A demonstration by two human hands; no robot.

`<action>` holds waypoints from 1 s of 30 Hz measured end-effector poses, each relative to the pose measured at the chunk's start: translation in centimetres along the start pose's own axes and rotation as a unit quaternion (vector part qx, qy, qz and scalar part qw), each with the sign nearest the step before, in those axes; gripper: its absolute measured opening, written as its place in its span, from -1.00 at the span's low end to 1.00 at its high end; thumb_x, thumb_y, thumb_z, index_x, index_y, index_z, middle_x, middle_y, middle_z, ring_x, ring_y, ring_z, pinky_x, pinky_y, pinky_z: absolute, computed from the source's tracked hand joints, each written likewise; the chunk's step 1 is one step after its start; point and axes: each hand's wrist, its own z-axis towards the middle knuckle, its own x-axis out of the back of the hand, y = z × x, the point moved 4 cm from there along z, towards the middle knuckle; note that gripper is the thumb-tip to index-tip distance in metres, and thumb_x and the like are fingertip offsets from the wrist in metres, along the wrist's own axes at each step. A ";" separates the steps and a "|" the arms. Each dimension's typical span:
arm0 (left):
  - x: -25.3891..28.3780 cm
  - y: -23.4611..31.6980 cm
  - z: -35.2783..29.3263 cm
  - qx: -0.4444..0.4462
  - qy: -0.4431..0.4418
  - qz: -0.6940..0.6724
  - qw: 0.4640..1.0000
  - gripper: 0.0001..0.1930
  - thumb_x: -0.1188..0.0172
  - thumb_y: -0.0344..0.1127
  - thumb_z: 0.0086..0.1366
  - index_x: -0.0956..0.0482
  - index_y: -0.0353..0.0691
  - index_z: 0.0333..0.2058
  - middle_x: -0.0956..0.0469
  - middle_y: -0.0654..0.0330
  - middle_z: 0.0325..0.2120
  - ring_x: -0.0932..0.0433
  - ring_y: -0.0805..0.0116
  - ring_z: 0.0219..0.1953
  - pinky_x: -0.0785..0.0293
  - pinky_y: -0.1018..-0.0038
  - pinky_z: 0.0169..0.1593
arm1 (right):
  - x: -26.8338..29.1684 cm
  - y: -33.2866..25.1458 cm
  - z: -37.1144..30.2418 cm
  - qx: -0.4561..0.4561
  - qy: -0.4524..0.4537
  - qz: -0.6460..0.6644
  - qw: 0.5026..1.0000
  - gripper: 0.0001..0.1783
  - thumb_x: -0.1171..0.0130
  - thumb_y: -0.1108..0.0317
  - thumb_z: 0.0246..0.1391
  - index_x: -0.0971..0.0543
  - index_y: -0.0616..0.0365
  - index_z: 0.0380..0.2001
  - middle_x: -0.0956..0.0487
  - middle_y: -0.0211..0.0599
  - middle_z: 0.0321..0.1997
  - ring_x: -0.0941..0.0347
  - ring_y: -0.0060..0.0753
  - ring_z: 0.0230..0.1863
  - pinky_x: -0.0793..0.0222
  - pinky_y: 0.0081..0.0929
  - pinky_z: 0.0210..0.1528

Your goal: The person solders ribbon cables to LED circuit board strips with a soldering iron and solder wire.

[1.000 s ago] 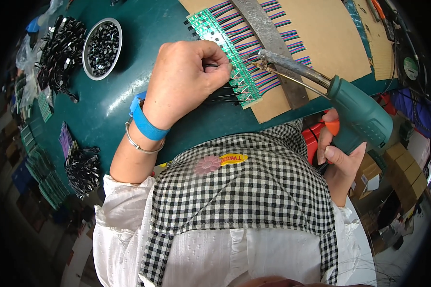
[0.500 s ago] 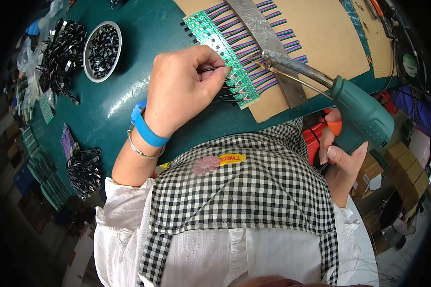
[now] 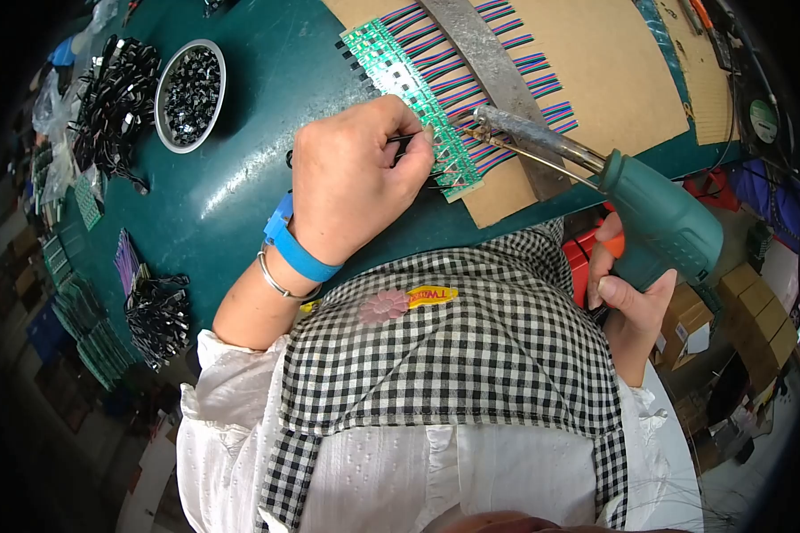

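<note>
A row of joined green circuit boards (image 3: 400, 78) lies along the left edge of a brown cardboard sheet (image 3: 609, 71). My left hand (image 3: 356, 173) is closed in a pinch over the boards, holding a black wire (image 3: 404, 139) whose end is hidden behind my fingers. In my right hand (image 3: 636, 302) is a green soldering gun (image 3: 671, 218), gripped by its handle. Its metal tip points left, over the boards' right edge near my left fingertips. Several multicoloured wires (image 3: 535, 89) run rightward from the boards beneath a flat metal bar (image 3: 498, 71).
On the green tabletop (image 3: 249, 160), a round bowl (image 3: 222, 93) contains small black parts. Bundled black cables (image 3: 116, 107) lie left of it, and another dark bundle (image 3: 156, 315) sits at the table's left edge. Cardboard boxes (image 3: 756, 320) stand below on the right.
My left hand has shifted slightly right and down along the boards with the black wire. The soldering gun has moved a little left and down, its tip closer to my left fingers.
</note>
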 end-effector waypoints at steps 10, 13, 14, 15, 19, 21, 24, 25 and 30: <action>-0.1 0.0 0.1 0.007 -0.002 -0.013 1.000 -0.90 -0.27 -0.43 -0.04 -0.51 -0.23 -0.61 -0.44 0.19 -0.76 -0.42 0.34 -0.75 -0.30 0.46 -0.64 | 0.3 1.3 -0.5 -0.048 -0.009 -0.004 0.999 -0.32 -0.27 0.58 -0.19 -0.27 0.45 0.07 -0.40 0.00 -0.19 -0.41 -0.46 -0.57 -0.39 -0.62 -0.60; -0.1 -0.1 0.2 0.009 -0.006 -0.018 1.000 -0.90 -0.26 -0.44 -0.05 -0.50 -0.23 -0.62 -0.43 0.18 -0.77 -0.41 0.34 -0.76 -0.29 0.47 -0.64 | 0.2 0.9 -0.2 -0.026 -0.004 0.006 1.000 -0.32 -0.29 0.56 -0.20 -0.27 0.47 0.05 -0.40 -0.01 -0.20 -0.41 -0.45 -0.58 -0.38 -0.62 -0.62; -0.1 -0.1 0.2 0.007 -0.006 -0.021 1.000 -0.90 -0.26 -0.44 -0.05 -0.50 -0.24 -0.62 -0.43 0.18 -0.77 -0.40 0.34 -0.76 -0.28 0.47 -0.65 | 0.3 0.7 -0.2 -0.028 0.016 0.015 0.999 -0.30 -0.30 0.54 -0.21 -0.26 0.49 0.05 -0.40 0.01 -0.18 -0.41 -0.45 -0.59 -0.38 -0.62 -0.63; -0.1 -0.1 0.3 0.008 -0.006 -0.021 1.000 -0.90 -0.26 -0.44 -0.05 -0.50 -0.24 -0.62 -0.43 0.18 -0.77 -0.40 0.34 -0.76 -0.28 0.47 -0.65 | 0.3 0.5 -0.1 -0.029 0.035 0.025 0.999 -0.29 -0.32 0.52 -0.21 -0.26 0.51 0.05 -0.41 0.03 -0.15 -0.40 -0.44 -0.59 -0.38 -0.62 -0.64; -0.1 -0.2 0.6 0.007 -0.012 -0.020 1.000 -0.91 -0.26 -0.44 -0.06 -0.51 -0.24 -0.61 -0.43 0.18 -0.78 -0.39 0.34 -0.77 -0.28 0.47 -0.65 | 0.0 0.1 0.4 -0.017 0.043 0.024 0.999 -0.27 -0.32 0.52 -0.23 -0.26 0.54 0.05 -0.41 0.09 -0.09 -0.41 -0.44 -0.59 -0.38 -0.63 -0.65; 0.0 -0.4 0.6 0.009 -0.010 -0.023 1.000 -0.92 -0.26 -0.44 -0.06 -0.51 -0.24 -0.61 -0.43 0.18 -0.78 -0.39 0.34 -0.77 -0.28 0.47 -0.65 | -0.4 0.0 0.9 0.008 0.049 0.014 0.999 -0.28 -0.33 0.48 -0.24 -0.29 0.56 0.03 -0.44 0.12 -0.11 -0.39 -0.46 -0.62 -0.35 -0.63 -0.65; 0.4 -0.7 0.2 0.035 -0.010 -0.031 0.999 -0.93 -0.26 -0.45 -0.05 -0.52 -0.23 -0.59 -0.45 0.18 -0.75 -0.44 0.30 -0.73 -0.33 0.44 -0.62 | -0.7 -0.1 1.1 -0.022 0.043 0.002 0.999 -0.29 -0.33 0.42 -0.28 -0.33 0.55 -0.01 -0.48 0.05 -0.22 -0.34 -0.49 -0.67 -0.29 -0.64 -0.68; 0.6 -0.7 -0.1 0.012 -0.003 -0.034 0.999 -0.93 -0.27 -0.44 -0.05 -0.54 -0.22 -0.57 -0.46 0.18 -0.73 -0.46 0.28 -0.70 -0.36 0.42 -0.59 | -1.3 -0.4 1.3 -0.021 0.024 0.005 0.999 -0.29 -0.33 0.42 -0.28 -0.33 0.55 -0.01 -0.48 0.05 -0.22 -0.34 -0.49 -0.67 -0.29 -0.64 -0.68; 2.8 -0.7 -1.3 -0.060 0.031 -0.059 0.996 -0.86 -0.36 -0.54 -0.02 -0.61 -0.28 -0.43 -0.53 0.21 -0.49 -0.50 0.38 -0.54 -0.41 0.51 -0.51 | -0.7 -1.1 0.6 0.014 0.063 -0.004 0.998 -0.26 -0.28 0.40 -0.24 -0.27 0.53 0.04 -0.40 -0.20 -0.63 -0.25 -0.49 -0.76 -0.22 -0.63 -0.73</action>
